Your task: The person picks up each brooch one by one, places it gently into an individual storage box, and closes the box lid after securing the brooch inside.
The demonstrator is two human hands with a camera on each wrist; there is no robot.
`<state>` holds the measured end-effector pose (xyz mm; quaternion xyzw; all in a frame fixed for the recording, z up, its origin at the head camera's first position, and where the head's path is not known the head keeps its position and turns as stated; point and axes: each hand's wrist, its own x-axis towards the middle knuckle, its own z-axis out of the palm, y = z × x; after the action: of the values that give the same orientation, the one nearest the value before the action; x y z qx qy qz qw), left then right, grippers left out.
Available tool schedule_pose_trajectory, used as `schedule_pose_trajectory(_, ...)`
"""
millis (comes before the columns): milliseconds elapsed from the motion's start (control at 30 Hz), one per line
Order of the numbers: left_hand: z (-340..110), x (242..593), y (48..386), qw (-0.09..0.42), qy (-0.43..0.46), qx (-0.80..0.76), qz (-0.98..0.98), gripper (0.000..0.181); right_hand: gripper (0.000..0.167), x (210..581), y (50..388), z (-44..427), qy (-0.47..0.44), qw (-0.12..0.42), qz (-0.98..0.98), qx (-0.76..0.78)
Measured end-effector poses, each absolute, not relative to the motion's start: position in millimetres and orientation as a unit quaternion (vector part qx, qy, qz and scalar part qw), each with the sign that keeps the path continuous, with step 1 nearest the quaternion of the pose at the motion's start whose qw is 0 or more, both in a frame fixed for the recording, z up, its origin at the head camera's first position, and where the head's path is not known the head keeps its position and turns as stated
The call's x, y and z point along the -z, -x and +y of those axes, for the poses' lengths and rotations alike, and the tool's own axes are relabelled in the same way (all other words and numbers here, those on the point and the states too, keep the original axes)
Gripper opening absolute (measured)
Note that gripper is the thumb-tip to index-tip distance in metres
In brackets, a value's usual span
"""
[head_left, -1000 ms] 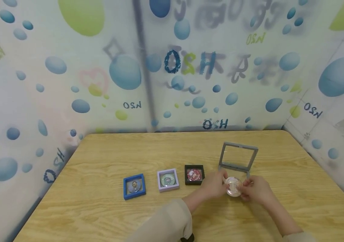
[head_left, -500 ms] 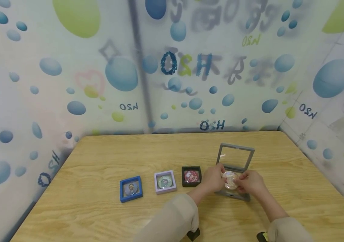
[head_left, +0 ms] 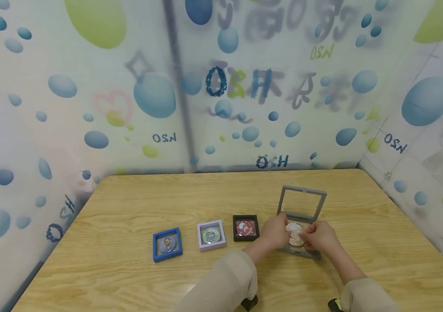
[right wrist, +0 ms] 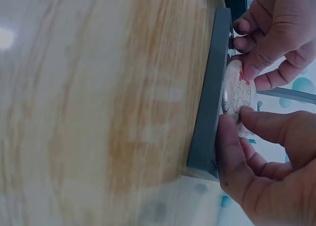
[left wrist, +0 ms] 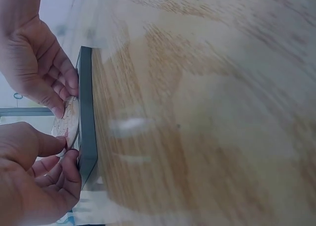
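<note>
A round button badge (head_left: 295, 234) with a pale, reddish picture lies over the lower half of a grey display frame (head_left: 299, 252). The frame's clear-windowed lid (head_left: 304, 189) stands raised at the back. My left hand (head_left: 275, 232) pinches the badge's left edge, and my right hand (head_left: 320, 237) pinches its right edge. In the left wrist view, the left thumb sits on top of the badge (left wrist: 72, 118), right at the frame's side wall (left wrist: 87, 112). From the right wrist, the badge (right wrist: 238, 95) shows tilted between both thumbs; its underside is hidden.
Left of the hands stand a black frame (head_left: 234, 229) with a red badge, a lilac frame (head_left: 211, 248) with a green badge and a blue frame (head_left: 168, 256) with a bluish badge. All rest on the wooden table (head_left: 127, 281), with a patterned wall (head_left: 244, 147) behind.
Both hands have carried the badge from in front of the grey frame back over its lower half. In the last half second it has shifted only slightly and its glare has faded.
</note>
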<state>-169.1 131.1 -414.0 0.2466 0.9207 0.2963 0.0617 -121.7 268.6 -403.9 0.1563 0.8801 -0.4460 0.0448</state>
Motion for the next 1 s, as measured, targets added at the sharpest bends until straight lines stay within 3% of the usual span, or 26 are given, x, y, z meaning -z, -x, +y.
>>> schedule_pose_trajectory(633, 136.9, 417.8, 165.8, 0.027, -0.257, -0.201, 0.945, 0.011, 0.013, 407.5, 120.2, 266.7, -0.146, 0.029, 0.890, 0.431)
schedule_pose_trajectory(1000, 138.1, 416.5, 163.2, 0.014, -0.257, -0.161, 0.953, 0.022, 0.014, 409.1, 120.4, 266.2, -0.149, 0.024, 0.891, 0.428)
